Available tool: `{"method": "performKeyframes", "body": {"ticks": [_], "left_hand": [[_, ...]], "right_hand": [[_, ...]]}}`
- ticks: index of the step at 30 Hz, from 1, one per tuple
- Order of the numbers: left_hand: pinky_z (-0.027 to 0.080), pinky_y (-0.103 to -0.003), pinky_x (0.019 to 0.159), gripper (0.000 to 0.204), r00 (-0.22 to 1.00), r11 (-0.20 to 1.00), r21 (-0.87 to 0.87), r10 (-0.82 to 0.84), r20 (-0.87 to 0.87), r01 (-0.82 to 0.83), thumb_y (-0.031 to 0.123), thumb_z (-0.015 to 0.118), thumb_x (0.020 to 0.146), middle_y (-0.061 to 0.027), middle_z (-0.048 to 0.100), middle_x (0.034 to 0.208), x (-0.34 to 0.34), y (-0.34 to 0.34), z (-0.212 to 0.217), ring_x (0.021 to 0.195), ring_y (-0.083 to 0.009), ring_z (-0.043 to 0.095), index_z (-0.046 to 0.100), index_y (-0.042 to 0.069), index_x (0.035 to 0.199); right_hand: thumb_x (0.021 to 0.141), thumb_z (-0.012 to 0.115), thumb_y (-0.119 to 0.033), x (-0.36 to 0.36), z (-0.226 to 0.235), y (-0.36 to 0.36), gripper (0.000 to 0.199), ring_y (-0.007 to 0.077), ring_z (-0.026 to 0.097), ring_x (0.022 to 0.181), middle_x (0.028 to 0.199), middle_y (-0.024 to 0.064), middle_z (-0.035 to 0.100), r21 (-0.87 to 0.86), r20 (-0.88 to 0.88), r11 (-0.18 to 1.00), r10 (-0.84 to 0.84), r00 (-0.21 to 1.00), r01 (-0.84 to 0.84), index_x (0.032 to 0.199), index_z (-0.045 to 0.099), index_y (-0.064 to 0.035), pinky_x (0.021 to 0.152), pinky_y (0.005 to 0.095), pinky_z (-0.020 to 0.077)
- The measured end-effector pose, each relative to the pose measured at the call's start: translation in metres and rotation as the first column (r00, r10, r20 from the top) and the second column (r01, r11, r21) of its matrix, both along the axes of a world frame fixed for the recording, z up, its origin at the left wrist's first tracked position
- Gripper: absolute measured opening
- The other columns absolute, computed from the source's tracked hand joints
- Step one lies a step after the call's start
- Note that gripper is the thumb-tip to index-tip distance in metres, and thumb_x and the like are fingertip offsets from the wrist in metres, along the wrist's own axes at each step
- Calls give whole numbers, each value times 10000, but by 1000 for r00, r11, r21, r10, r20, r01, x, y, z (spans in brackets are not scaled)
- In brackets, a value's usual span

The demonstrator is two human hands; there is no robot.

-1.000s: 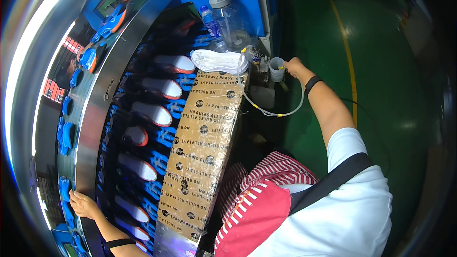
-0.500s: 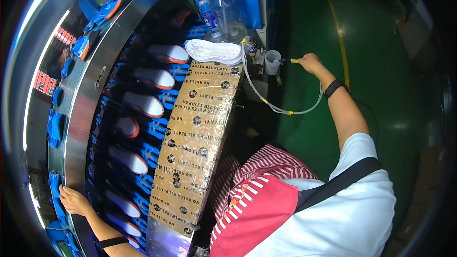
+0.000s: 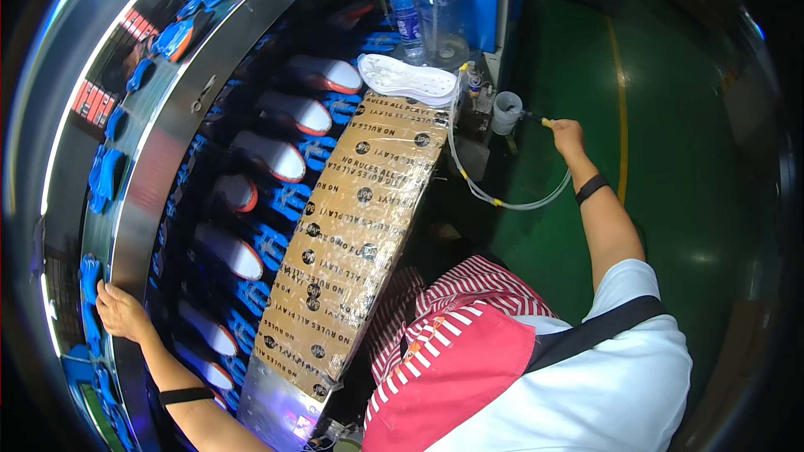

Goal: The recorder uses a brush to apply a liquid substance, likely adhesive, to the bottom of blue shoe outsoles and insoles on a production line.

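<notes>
My left hand [image 3: 124,313] reaches over the metal rim at the left, its curled fingertips at the edge of a blue shoe [image 3: 90,278] on the conveyor belt. The fingers look closed on that edge, though part of the grip is hidden. At the right, my right hand [image 3: 569,139] is closed round the yellow-marked handle of a brush [image 3: 536,119]. The brush's dark end points into a white cup [image 3: 507,112]. A clear hose [image 3: 526,206] with yellow bands loops below my right hand toward the stand beside the cup.
A long box-like surface [image 3: 343,218] wrapped in printed brown tape lies before me, with white soles [image 3: 408,80] at its far end. White-and-red soles [image 3: 303,116] line a rack to its left. A bottle [image 3: 407,21] and a large clear jug [image 3: 441,21] stand behind.
The view has shifted, so most things sit further right or higher or lower. My left hand stays at the blue shoe, and my right hand keeps the brush at the cup.
</notes>
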State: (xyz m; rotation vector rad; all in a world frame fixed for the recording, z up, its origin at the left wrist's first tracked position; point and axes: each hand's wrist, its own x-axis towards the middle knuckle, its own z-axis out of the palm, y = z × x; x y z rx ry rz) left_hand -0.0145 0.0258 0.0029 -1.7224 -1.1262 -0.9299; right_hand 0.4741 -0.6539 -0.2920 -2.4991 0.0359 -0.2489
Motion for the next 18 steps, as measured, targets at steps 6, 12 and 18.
{"method": "performKeyframes", "body": {"ticks": [6,12,18], "left_hand": [[446,-437,702,373,1000,999,36,-12,-9,12,390,314,923,-99,603,1011,-5,6,0,872,-313,579,573,200,1111],[452,-446,701,381,1000,1000,10,-15,1,15,405,308,922,-103,603,1038,-8,6,2,886,-324,582,565,219,1133],[434,-445,736,384,1000,1000,-30,3,18,-3,408,307,921,-106,589,1063,-5,7,-1,915,-323,569,556,223,1147]], "right_hand": [[810,551,-290,-17,4,10,277,365,593,734,786,177,622,47,-170,993,-100,980,109,742,654,-42,666,420,468],[838,512,-285,-18,1,18,279,365,586,805,832,182,618,78,80,990,-120,989,114,819,651,-44,707,428,466],[835,512,-289,-22,-10,22,284,367,582,771,807,173,618,-33,-29,998,-60,998,59,783,640,-41,682,444,457]]}}
